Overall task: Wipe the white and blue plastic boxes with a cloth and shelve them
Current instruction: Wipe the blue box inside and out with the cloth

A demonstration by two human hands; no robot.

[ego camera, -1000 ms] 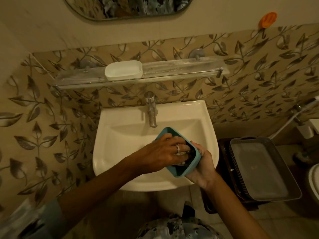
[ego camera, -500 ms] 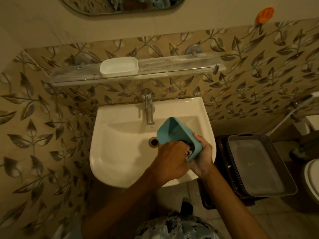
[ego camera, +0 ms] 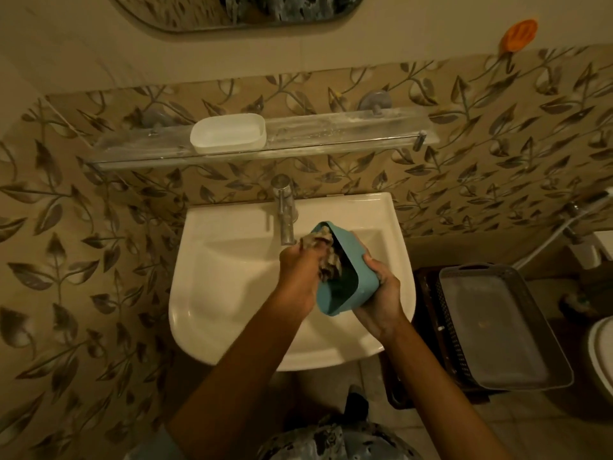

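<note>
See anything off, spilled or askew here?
Nothing serious. The white box sits flat on the shelf; the right hand holds the blue box tilted over the sink while the left hand presses the cloth inside it. Only the shelf shows whitish streaks right of the white box.

The person's left hand [ego camera: 298,277] and right hand [ego camera: 381,293] are bare, and so are both wrists and forearms. On the left arm, the hem of a pale blue-grey fabric sleeve [ego camera: 149,448] shows at the bottom edge of the head view, near the elbow. The right arm is uncovered along all of its visible length. At bottom centre, a loose grey-and-white mottled garment [ego camera: 331,439] covers the torso, printed with dark irregular blotches much like marbling. A strip of similar mottled print appears as a reflection in the curved-edged wall mirror [ego camera: 292,11], too blurred to make out details.
</note>
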